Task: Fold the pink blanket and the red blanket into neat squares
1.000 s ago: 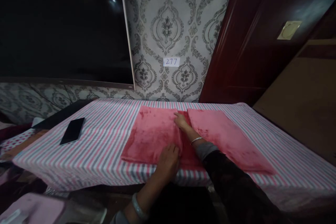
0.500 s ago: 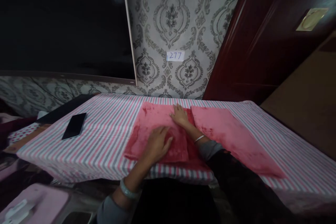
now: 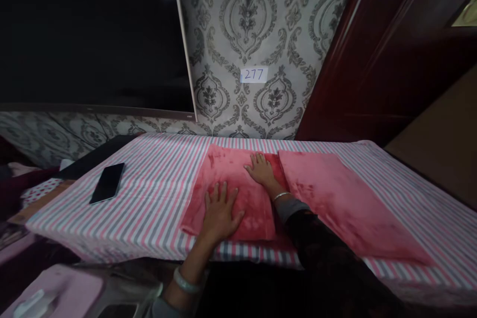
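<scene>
A red plush cloth (image 3: 238, 171) lies on the striped tablecloth (image 3: 156, 174), its left part folded over in a flat panel. The rest spreads to the right as a wide pink-red section (image 3: 335, 184), with a darker strip between the two. My left hand (image 3: 220, 211) rests palm down on the lower middle of the folded panel, fingers spread. Higher up, near the panel's right edge, my right hand (image 3: 261, 168) lies flat on the cloth with its fingers apart. Neither hand grips anything.
A black phone (image 3: 108, 183) lies on the tablecloth at the left. Behind the table are a large dark screen (image 3: 89, 35), patterned wallpaper with a paper label (image 3: 254, 74) reading 277, and a dark red door (image 3: 357, 59). A pink stool (image 3: 70, 290) stands at the lower left.
My left hand has flattened onto the cloth with its fingers spread wider. My right hand's fingers have moved slightly down the panel. The camera view has shifted a little.
</scene>
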`<state>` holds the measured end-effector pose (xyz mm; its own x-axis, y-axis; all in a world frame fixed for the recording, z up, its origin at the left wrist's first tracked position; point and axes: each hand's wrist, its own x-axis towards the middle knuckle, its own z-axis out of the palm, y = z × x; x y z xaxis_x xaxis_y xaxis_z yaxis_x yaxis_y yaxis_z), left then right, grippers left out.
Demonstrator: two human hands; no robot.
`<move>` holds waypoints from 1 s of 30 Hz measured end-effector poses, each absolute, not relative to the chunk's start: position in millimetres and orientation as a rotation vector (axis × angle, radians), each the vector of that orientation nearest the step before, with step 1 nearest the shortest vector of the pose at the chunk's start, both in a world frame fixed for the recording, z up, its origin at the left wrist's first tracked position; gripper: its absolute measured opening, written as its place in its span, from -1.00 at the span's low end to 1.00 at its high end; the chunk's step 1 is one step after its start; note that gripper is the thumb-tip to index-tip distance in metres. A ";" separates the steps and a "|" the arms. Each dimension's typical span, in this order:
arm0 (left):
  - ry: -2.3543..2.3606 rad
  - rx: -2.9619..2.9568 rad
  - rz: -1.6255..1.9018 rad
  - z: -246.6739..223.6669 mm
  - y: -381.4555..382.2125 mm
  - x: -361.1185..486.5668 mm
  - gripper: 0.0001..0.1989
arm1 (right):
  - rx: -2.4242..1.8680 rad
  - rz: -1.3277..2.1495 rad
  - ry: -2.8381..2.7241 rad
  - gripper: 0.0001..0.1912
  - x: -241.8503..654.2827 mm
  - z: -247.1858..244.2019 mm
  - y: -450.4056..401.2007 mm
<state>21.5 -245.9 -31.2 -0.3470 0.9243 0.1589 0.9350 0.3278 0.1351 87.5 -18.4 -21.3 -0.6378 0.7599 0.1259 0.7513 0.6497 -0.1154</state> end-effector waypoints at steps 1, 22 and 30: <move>-2.509 -1.760 -0.312 -30.6 -245.8 21.5 -0.31 | -1.256 0.097 -2.705 -0.31 87.3 -17.8 -18.9; -2.511 -1.796 -0.379 -1.7 -249.1 4.4 -0.40 | -1.246 0.097 -2.648 -0.29 112.6 -26.3 -84.5; -2.616 -1.648 -0.109 -18.2 -254.8 -15.5 -0.33 | -1.262 0.185 -2.665 -0.31 113.7 -19.5 -83.5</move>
<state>-15.5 -254.8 -18.2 -0.4314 0.8988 0.0780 0.9022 0.4301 0.0338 113.7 -83.5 -19.5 -0.6211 0.7753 0.1145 0.7521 0.6307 -0.1914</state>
